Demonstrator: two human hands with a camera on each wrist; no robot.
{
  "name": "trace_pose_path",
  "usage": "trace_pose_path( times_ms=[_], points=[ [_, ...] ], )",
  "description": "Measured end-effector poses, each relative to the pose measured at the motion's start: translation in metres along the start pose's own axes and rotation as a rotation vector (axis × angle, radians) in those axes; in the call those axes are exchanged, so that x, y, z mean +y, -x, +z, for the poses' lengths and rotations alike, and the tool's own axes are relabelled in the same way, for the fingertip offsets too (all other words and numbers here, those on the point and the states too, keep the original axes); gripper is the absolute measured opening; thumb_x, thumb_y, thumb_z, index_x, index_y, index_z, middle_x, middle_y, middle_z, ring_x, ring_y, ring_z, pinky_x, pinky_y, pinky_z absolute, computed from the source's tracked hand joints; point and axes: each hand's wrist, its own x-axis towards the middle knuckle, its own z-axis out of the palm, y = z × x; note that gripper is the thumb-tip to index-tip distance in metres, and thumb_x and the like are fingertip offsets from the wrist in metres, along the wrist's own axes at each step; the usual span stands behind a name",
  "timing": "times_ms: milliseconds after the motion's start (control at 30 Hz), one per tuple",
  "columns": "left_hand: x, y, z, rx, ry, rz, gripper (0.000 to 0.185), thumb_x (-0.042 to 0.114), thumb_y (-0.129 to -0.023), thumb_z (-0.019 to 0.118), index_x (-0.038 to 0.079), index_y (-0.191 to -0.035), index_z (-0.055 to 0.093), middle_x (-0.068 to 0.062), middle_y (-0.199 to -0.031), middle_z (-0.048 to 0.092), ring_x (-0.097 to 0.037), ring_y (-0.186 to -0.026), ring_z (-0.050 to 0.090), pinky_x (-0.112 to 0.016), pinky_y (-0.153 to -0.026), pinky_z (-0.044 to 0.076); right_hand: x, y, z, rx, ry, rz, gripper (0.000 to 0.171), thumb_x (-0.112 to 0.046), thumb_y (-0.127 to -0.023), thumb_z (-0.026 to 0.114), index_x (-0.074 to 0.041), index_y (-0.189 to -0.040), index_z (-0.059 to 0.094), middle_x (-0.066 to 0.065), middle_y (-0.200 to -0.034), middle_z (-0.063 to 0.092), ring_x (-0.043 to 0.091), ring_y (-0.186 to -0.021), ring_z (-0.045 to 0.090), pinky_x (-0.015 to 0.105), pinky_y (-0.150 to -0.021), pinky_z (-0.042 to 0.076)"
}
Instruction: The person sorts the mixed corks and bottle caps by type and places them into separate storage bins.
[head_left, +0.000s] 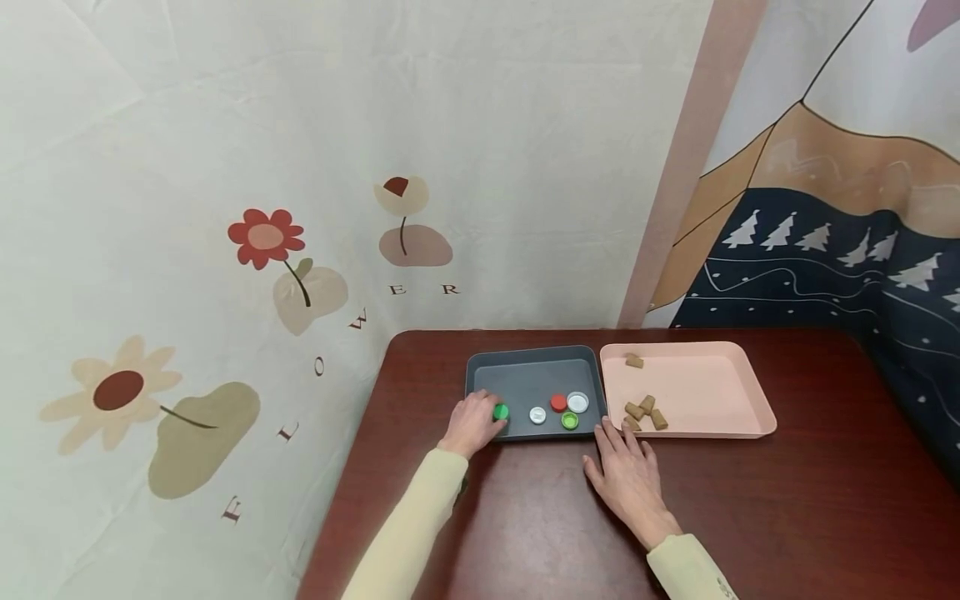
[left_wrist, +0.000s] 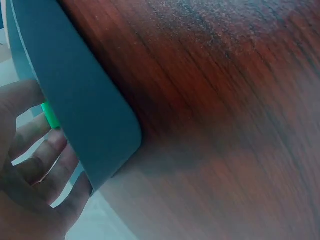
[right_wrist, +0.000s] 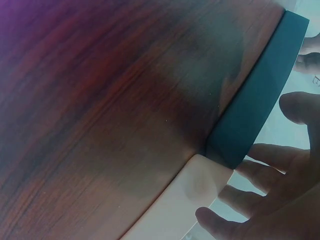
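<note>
At the left end of the dark grey tray (head_left: pixel 536 371), my left hand (head_left: pixel 474 421) pinches a green bottle cap (head_left: pixel 501 412) between thumb and fingers. The left wrist view shows the cap (left_wrist: pixel 50 115) as a bright green strip above the tray's rim. Toward the tray's right side lie a red cap (head_left: pixel 558 403), a large white cap (head_left: pixel 577 402), a smaller white cap (head_left: pixel 537 415) and a light green cap (head_left: pixel 570 420). My right hand (head_left: pixel 630 479) is spread with relaxed fingers, its fingertips at the near edges where the two trays meet. It holds nothing.
Beside the grey tray stands a pink tray (head_left: pixel 705 387). Several brown cork-like pieces (head_left: pixel 647 405) are in its near left corner, and more of them (head_left: pixel 634 361) at its far left. Both trays sit on a dark reddish wooden table (head_left: pixel 825 483), with a printed cloth wall (head_left: pixel 525 167) behind.
</note>
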Motion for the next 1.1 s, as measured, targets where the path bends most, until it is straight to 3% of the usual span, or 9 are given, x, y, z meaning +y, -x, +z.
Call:
trace_pose_path(
  times_ms=[400, 767, 1100],
  points=[
    [0.006, -0.014, 0.005, -0.081, -0.027, -0.066, 0.022, 0.023, -0.086, 0.084, 0.01, -0.101, 0.074, -0.004, -0.086, 0.061, -0.021, -0.077, 0.061, -0.039, -0.068, 0.053, -0.002, 0.0, -0.001, -0.005, 0.002, 0.006, 0.056, -0.032, -0.094, 0.072, 0.0, -0.14, 0.063, 0.019, -0.151, 0.054, 0.045, -0.142, 0.044, 0.071, -0.104, 0.037],
    [0.008, -0.015, 0.006, -0.112, -0.016, -0.102, 0.03, 0.024, -0.087, 0.084, 0.011, -0.112, 0.074, -0.007, -0.095, 0.065, -0.023, -0.081, 0.065, -0.04, -0.071, 0.056, -0.002, 0.0, -0.002, -0.005, 0.003, 0.008, 0.057, -0.032, -0.093, 0.074, 0.001, -0.139, 0.063, 0.019, -0.15, 0.055, 0.045, -0.142, 0.045, 0.071, -0.104, 0.037],
    [0.006, -0.01, 0.0, -0.038, 0.111, -0.1, 0.04, 0.024, -0.088, 0.079, 0.009, -0.125, 0.071, -0.012, -0.114, 0.069, -0.029, -0.097, 0.068, -0.046, -0.083, 0.056, -0.002, -0.002, -0.002, -0.018, -0.002, 0.014, 0.057, -0.032, -0.094, 0.072, 0.001, -0.14, 0.062, 0.019, -0.151, 0.054, 0.046, -0.142, 0.044, 0.071, -0.104, 0.037]
  ],
)
